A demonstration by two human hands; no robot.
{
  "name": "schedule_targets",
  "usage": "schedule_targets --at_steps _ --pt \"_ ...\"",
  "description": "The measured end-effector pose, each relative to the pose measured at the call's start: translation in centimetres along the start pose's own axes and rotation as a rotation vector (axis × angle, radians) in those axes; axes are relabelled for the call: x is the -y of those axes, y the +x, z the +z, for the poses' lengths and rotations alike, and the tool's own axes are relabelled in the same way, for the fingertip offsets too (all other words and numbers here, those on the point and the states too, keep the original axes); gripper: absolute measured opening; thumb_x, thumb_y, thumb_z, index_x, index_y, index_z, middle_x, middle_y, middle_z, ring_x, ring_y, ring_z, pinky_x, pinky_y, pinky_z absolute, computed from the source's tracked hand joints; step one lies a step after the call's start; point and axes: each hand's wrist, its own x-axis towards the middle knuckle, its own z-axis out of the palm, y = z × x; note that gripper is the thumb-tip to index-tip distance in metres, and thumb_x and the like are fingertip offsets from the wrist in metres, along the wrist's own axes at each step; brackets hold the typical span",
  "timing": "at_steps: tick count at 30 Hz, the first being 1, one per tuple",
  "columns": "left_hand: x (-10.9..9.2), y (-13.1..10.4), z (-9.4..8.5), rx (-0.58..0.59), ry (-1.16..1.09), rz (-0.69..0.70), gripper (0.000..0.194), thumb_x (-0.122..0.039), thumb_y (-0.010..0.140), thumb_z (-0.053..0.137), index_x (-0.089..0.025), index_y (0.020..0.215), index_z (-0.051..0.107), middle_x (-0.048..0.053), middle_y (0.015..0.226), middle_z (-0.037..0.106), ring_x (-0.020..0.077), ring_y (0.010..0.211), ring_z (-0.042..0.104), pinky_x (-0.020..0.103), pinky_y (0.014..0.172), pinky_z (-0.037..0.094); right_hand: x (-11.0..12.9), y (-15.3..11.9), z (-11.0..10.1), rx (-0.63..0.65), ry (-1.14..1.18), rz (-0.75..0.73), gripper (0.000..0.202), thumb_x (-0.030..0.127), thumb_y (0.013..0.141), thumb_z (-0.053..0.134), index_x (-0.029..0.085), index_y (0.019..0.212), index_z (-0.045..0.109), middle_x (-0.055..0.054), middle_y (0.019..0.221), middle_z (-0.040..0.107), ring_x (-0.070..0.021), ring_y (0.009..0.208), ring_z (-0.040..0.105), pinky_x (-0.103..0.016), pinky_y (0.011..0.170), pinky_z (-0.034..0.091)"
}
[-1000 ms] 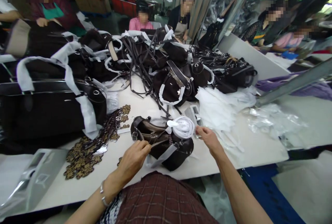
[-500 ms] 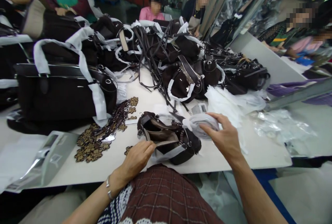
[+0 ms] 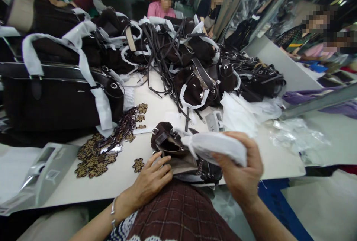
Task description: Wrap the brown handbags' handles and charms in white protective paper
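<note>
A small dark brown handbag (image 3: 164, 131) lies tilted at the table's near edge, its mouth open toward me and its beige lining showing. My left hand (image 3: 152, 177) is at its near rim, fingers curled over the edge; the thumb is hidden. In my right hand (image 3: 245, 170), between thumb and fingers, is a flat bundle in white wrapping (image 3: 217, 146) with a twisted end, held above the bag's right side. What the wrapping contains is hidden. Left of the bag, a single flower-shaped leopard-print charm (image 3: 138, 165) lies near my left hand.
A pile of similar charms (image 3: 95, 155) lies left. Large brown handbags (image 3: 61, 99) with wrapped handles and dark straps (image 3: 164, 58) crowd the back. White tissue sheets (image 3: 237, 111) and clear plastic bags (image 3: 298, 138) lie right. Several people sit or stand beyond the table.
My right hand has brought the white bundle nearer and turned it edge-on over the bag. My left fingers have spread along the rim, and the bag has tipped toward me.
</note>
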Motion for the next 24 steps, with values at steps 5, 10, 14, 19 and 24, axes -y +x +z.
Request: schedule_targets --at_steps 5,10,14,19,24 --pt "0.4 -1.1 0.1 0.064 -0.086 -0.022 0.018 -0.013 0.097 0.047 -0.020 0.097 0.064 0.003 0.091 0.069 0.0165 0.093 0.063 0.048 0.113 0.037 -2.4 -3.9 4.0 0.913 -0.109 -0.126 0.055 0.017 0.080 0.068 0.022 0.133 0.052 -0.011 0.128 0.062 -0.0247 0.118 0.057 -0.043 0.103 0.048" --pt "0.6 -2.0 -0.1 0.139 -0.138 0.007 0.020 -0.011 0.097 0.044 -0.017 0.102 0.063 0.004 0.089 0.067 0.0163 0.087 0.061 0.043 0.105 0.042 -2.8 -2.4 3.0 1.074 -0.071 0.085 0.040 0.034 0.085 0.068 0.022 0.122 0.064 -0.008 0.119 0.069 -0.0226 0.109 0.063 -0.039 0.097 0.051" --pt "0.9 -1.6 0.1 0.198 -0.086 -0.006 0.025 -0.011 0.097 0.043 -0.016 0.115 0.060 0.005 0.088 0.066 0.0183 0.084 0.060 0.041 0.092 0.046 -5.6 2.1 1.7 0.684 -0.253 0.259 0.028 0.040 0.089 0.060 0.022 0.109 0.070 -0.007 0.105 0.073 -0.0220 0.096 0.066 -0.039 0.088 0.052" --pt "1.7 -0.5 0.2 0.239 -0.055 0.030 0.020 -0.014 0.098 0.044 -0.017 0.103 0.062 0.006 0.094 0.068 0.0192 0.088 0.061 0.040 0.087 0.048 -11.5 3.1 2.5 0.930 -0.347 0.541 0.057 0.056 0.077 0.070 0.021 0.121 0.066 -0.011 0.101 0.073 -0.0279 0.091 0.067 -0.042 0.082 0.051" --pt "2.5 0.3 0.0 0.190 -0.066 -0.008 0.019 -0.012 0.097 0.044 -0.017 0.091 0.062 0.008 0.129 0.062 0.0214 0.122 0.054 0.048 0.114 0.035 -11.5 2.5 3.8 0.994 -0.155 0.526 0.078 0.040 0.069 0.077 0.024 0.140 0.048 -0.007 0.116 0.069 -0.0247 0.097 0.064 -0.039 0.086 0.051"
